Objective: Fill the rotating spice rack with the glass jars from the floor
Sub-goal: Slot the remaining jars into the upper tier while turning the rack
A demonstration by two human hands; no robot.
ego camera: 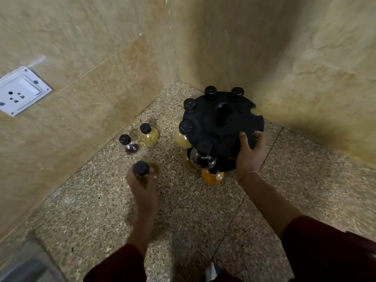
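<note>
A black round spice rack (223, 127) stands on the speckled floor in the wall corner. Several black-capped glass jars hang in its rim slots; two slots on the right edge show as bare notches. My right hand (249, 153) grips the near rim of the rack. My left hand (143, 184) is closed around a black-capped jar (141, 168) on the floor, left of the rack. Farther left, a jar with yellow powder (148, 134) and a jar with dark contents (128, 144) stand on the floor. An orange-filled jar (212, 177) sits at the rack's base.
Beige tiled walls close the corner behind and to the right of the rack. A white wall socket (20, 91) is set low on the left wall. A grey object (26, 265) lies at the bottom left. A dark tile seam runs across the floor.
</note>
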